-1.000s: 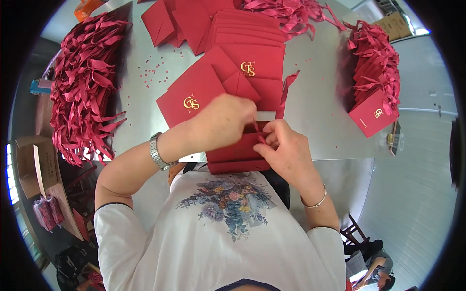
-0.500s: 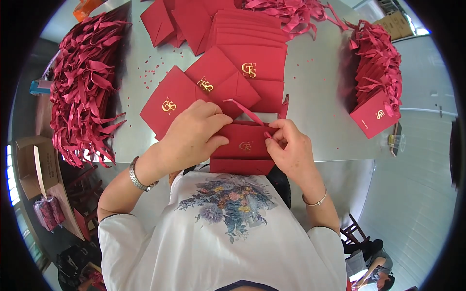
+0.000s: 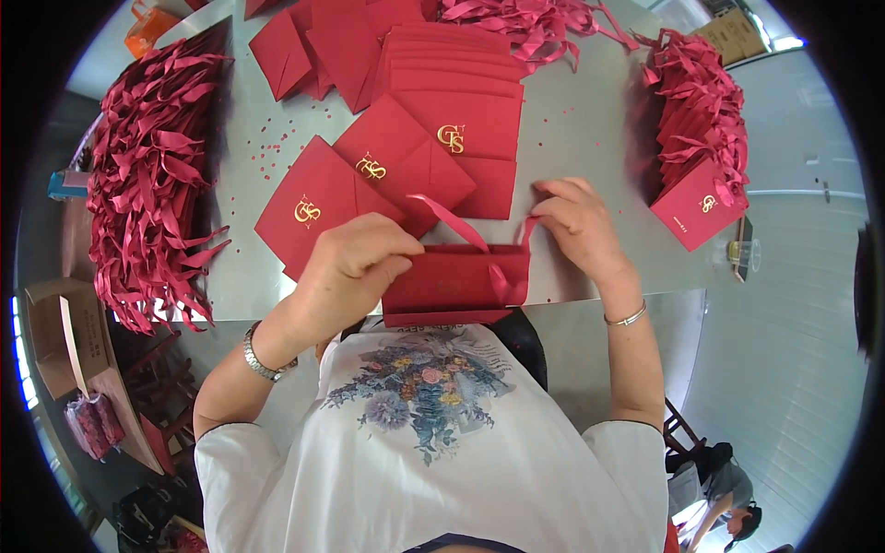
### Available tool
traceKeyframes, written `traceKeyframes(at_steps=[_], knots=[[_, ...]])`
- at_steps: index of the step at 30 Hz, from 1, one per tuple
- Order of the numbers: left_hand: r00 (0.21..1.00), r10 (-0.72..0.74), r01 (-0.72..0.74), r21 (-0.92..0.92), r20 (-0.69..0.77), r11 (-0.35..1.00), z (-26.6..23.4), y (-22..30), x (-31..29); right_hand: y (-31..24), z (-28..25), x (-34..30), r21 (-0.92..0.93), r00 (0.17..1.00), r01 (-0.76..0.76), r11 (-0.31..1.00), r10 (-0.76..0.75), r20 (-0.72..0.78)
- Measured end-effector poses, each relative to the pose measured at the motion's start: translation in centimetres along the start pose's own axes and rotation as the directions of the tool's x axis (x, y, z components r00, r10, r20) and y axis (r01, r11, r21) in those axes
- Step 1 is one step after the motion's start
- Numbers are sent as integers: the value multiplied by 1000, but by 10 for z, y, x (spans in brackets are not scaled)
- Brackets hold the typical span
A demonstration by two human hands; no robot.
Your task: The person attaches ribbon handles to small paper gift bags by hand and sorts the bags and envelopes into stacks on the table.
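At the table's near edge, my left hand (image 3: pixel 358 264) is closed, its thumb and fingers pinching the upper left edge of a small red paper gift bag (image 3: pixel 433 284). A red ribbon (image 3: pixel 450 221) rises in a loop from the bag's mouth, and a piece hangs over its front. Right of the bag, my right hand (image 3: pixel 587 232) pinches the ribbon near the bag's right corner, drawing it upward. Just beyond lie flat red bags (image 3: pixel 309 207) with gold emblems, overlapping one another.
Ribboned red bags stand packed in a long row (image 3: pixel 152 175) at left and a shorter row (image 3: pixel 705 120) at right. Loose ribbons (image 3: pixel 544 23) heap at the far side. A clear plastic cup (image 3: pixel 751 256) sits by the right edge. Another person (image 3: pixel 733 498) is at lower right.
My right hand has moved right and up from the bag's front, pulling the ribbon. The emblem on the bag's front is now less visible. My left hand keeps its hold on the bag.
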State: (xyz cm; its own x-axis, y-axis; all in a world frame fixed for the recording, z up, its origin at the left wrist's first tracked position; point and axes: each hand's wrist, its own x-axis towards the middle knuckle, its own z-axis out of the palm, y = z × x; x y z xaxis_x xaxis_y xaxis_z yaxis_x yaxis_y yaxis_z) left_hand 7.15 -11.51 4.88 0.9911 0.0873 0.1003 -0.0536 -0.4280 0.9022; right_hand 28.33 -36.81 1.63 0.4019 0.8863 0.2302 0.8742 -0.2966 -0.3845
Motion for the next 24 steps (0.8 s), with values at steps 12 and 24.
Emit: traceKeyframes(at_steps=[12, 24], knots=[[968, -219, 220, -10, -121, 976, 5, -3, 8, -61, -89, -109, 925, 976, -140, 353, 204, 70], [950, -301, 310, -132, 83, 941, 6, 0, 20, -125, -57, -50, 810, 978, -180, 557, 193, 85]])
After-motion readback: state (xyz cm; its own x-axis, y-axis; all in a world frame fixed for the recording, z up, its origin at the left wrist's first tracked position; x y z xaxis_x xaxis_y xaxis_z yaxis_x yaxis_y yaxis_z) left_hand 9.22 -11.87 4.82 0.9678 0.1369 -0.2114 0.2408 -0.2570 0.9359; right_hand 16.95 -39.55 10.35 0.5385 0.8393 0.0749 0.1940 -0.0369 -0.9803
